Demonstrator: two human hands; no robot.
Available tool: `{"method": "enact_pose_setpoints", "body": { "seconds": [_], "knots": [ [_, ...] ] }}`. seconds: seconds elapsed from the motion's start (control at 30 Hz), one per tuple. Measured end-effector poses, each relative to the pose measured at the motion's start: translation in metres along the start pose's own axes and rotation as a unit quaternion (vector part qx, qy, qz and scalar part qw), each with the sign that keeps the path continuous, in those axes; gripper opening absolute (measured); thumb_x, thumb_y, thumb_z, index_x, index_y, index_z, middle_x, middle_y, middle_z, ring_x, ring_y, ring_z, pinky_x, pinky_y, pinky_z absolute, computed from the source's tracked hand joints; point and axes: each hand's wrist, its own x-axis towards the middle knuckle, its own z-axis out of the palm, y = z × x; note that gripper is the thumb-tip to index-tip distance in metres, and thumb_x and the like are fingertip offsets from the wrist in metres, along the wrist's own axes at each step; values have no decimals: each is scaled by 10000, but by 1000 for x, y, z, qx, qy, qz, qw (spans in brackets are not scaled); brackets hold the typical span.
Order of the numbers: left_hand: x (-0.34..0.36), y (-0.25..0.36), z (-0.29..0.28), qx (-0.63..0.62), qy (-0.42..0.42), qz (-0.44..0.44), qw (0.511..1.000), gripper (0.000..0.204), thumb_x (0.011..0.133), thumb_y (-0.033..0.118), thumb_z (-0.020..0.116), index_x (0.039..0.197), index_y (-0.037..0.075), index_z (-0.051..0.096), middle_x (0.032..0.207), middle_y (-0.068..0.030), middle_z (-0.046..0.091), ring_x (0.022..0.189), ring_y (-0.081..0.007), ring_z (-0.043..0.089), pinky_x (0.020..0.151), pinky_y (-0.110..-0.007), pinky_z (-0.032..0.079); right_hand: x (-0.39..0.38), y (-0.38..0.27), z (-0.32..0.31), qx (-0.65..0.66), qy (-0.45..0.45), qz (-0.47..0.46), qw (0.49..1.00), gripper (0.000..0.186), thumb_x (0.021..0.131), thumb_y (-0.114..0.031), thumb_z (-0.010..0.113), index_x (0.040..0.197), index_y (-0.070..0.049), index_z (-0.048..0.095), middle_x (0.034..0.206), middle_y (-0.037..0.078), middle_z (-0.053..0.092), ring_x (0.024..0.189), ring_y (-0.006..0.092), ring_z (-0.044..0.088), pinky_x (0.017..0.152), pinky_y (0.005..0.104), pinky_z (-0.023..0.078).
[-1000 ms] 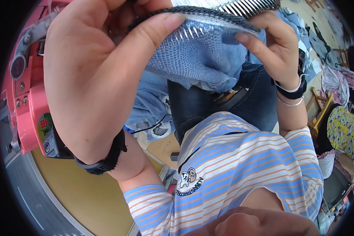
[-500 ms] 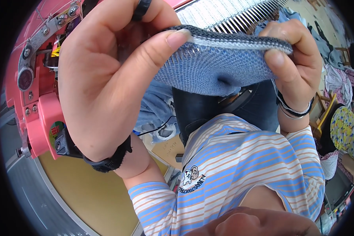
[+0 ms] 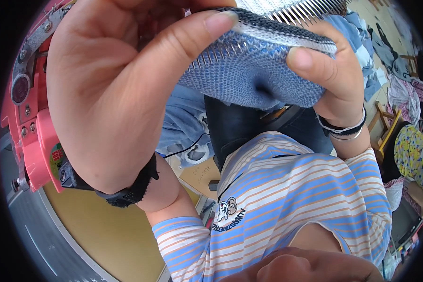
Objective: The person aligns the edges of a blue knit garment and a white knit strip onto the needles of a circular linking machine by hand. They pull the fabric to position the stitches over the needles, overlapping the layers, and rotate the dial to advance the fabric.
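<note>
A piece of blue knitted fabric with a dark and white striped edge band is stretched between my hands at the top. My left hand pinches the band's left part, thumb on top, its other fingers mostly hidden behind. My right hand grips the right end of the band, thumb pressing on the near side. A row of metal needles shows along the knit by my left thumb. Beyond the fabric, a longer row of needles stands beside white knitting.
At the left is a pink machine with a jointed metal arm. Blue cloth lies below the fabric, beside a cardboard piece. Piled garments and a wooden stool frame are on the right.
My left hand has come closer and shifted left. My right hand has slid left with its end of the fabric, and more needles show beside my left thumb.
</note>
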Motion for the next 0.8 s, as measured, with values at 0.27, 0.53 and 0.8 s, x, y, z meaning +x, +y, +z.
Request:
{"method": "enact_pose_setpoints", "body": {
  "seconds": [0.27, 0.53, 0.8],
  "knots": [
    [0, -7, 5, -57, 19, -15, 998, 176, 824, -52, 580, 1000, -62, 581, 965, -85, 615, 887, -120, 577, 810, -213, 434, 12, -6, 10, 77, -90, 71, 990, 534, 757, -154, 615, 1216, 60, 443, 1137, 176, 560, 1020, 242, 573, 905, 338, 448],
    [3, -5, 6, -25, 20, 1, 999, 170, 826, -45, 587, 996, -56, 583, 953, -75, 616, 863, -110, 576, 798, -208, 438, 13, -8, 5, 166, -135, 89, 973, 517, 741, -133, 606, 1189, 80, 460, 1104, 186, 576, 976, 239, 597, 891, 328, 462],
    [4, -10, 3, 17, 19, -6, 1000, 175, 824, -49, 589, 999, -53, 580, 959, -79, 616, 865, -110, 576, 798, -209, 441, 7, -12, 20, 36, -62, 64, 995, 447, 679, -97, 735, 1084, 0, 572, 998, 75, 624, 914, 137, 593, 834, 259, 456]
  ]
}}
